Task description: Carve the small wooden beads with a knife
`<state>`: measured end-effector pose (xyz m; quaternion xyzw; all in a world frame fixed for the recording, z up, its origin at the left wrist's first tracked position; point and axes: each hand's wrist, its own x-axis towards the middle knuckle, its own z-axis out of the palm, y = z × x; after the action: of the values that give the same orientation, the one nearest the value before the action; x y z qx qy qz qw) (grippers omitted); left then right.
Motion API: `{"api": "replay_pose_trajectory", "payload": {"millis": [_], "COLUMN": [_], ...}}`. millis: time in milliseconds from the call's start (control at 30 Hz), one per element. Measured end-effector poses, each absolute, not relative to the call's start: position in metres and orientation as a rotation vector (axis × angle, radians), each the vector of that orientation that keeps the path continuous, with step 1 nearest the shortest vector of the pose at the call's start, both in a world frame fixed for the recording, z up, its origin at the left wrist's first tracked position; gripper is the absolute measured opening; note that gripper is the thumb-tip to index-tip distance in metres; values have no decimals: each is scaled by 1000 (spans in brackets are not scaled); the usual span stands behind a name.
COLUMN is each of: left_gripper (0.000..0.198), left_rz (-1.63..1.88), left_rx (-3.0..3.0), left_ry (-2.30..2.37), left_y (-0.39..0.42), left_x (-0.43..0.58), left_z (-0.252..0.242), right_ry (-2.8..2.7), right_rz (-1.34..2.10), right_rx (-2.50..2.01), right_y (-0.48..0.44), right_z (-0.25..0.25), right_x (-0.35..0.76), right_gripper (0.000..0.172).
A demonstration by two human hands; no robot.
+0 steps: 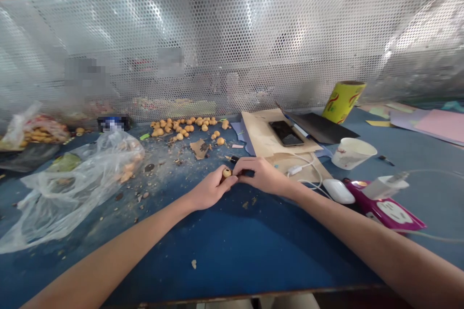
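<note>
My left hand (212, 188) is closed round a small tan gourd (226, 173), whose dark hole faces up. Close against it is my right hand (261, 174), its fingers bent and pinched near the gourd. A slim dark tool with a pale pointed tip (232, 159) sticks out beside the right fingers; its kind is unclear, and the hand covers part of it. Behind the hands, several small gourds (188, 128) lie in a loose row. A torn brown scrap (199, 148) rests among dark crumbs.
On the blue table (217, 251), a clear plastic bag (83, 183) lies left. To the right are a phone (286, 133) on brown paper, a white cup (353, 153), a yellow roll (342, 101), a white earbud case (339, 191) and cables. A perforated metal screen (232, 43) stands behind.
</note>
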<state>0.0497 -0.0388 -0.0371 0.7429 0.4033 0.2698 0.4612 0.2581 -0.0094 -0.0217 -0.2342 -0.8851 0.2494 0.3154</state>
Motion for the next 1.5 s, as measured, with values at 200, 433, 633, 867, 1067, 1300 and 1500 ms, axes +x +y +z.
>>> {"api": "replay_pose_trajectory", "payload": {"millis": [200,433,633,867,1067,1300,1500], "left_gripper": [33,35,29,21,20,23,22], "left_rz": [739,824,841,860,819,817,769], "left_rx": [1609,1239,998,1119,1124,1146,1185], "left_ry": [826,619,554,488,456,475,472], "left_y": [-37,-32,-29,-29,-30,-28,-28], "left_x": [48,51,50,47,45,44,43], "left_z": [-40,-46,-47,-40,-34,-37,-40], "right_ry": [-2335,-2362,-2366,-2281,-2260,-2239,-2198], "right_rz": [510,433,332,298,245,112,63], "right_rx": [-632,-631,-676,-679,-586,-531,-578], "right_y": [-11,-13,-13,-10,-11,-11,-10], "right_z": [-25,-24,-24,-27,-27,-29,-34], "right_x": [255,252,253,251,252,253,249], "right_gripper": [7,8,9,4,12,22,20]}}
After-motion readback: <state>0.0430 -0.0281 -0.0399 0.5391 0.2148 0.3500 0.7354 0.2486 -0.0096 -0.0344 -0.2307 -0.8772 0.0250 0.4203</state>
